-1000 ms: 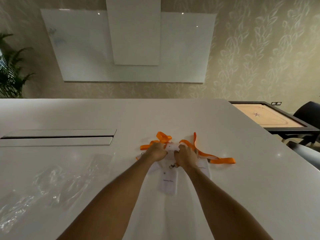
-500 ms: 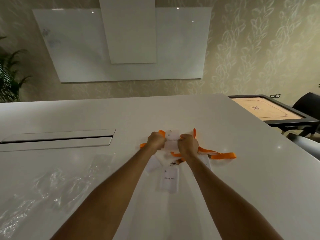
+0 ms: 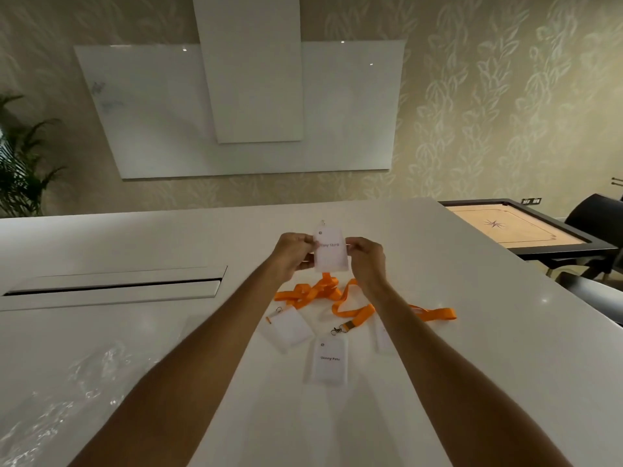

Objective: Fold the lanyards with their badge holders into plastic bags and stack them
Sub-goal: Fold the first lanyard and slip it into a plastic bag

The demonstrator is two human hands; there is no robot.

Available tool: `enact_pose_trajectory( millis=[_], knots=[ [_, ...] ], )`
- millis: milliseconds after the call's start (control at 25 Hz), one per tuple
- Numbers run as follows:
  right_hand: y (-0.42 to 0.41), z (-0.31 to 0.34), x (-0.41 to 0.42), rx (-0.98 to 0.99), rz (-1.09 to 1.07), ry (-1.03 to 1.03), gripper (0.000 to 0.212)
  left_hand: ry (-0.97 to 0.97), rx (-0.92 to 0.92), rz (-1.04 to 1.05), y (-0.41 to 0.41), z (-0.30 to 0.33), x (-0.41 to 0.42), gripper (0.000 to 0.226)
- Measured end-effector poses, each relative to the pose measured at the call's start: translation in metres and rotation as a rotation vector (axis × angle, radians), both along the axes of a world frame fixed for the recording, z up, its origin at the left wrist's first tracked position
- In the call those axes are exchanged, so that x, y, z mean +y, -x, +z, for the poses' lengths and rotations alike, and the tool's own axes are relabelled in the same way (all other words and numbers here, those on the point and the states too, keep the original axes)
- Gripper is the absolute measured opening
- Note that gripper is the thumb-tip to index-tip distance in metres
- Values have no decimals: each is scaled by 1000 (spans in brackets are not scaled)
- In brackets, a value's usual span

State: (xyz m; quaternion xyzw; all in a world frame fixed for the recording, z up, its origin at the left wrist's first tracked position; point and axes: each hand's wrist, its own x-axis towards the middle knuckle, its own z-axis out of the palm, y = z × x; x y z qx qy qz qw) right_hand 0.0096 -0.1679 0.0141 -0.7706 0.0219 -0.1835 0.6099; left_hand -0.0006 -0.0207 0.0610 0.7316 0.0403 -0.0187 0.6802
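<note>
The raised badge holder (image 3: 330,248) sits between the left hand (image 3: 292,253) and right hand (image 3: 366,259), above the lanyards (image 3: 337,295) on the bench (image 3: 488,332), with three badge holders (image 3: 329,360) nearer and plastic bags (image 3: 67,392) at the near left.

The table (image 3: 472,382) is smooth, white and faintly glossy. The lanyards (image 3: 323,291) look like orange woven cloth with a small metal clip (image 3: 338,329). The badge holders (image 3: 328,360) are frosted plastic (paper cards inside), the plastic bags (image 3: 77,382) clear and crinkly-shiny.
</note>
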Motion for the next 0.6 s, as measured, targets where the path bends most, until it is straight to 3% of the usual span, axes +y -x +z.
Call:
enact_pose_trajectory(
  millis=[160,440,600],
  knots=[
    [-4,7,-3,-62,137,-70,44,-51,-110,-34,10,38,0,19],
    [11,30,6,-188,303,-96,20,-48,-232,-27,25,66,-7,23],
    [22,36,12,-200,367,-206,22,-7,-233,-17,33,67,-9,23]
  ],
)
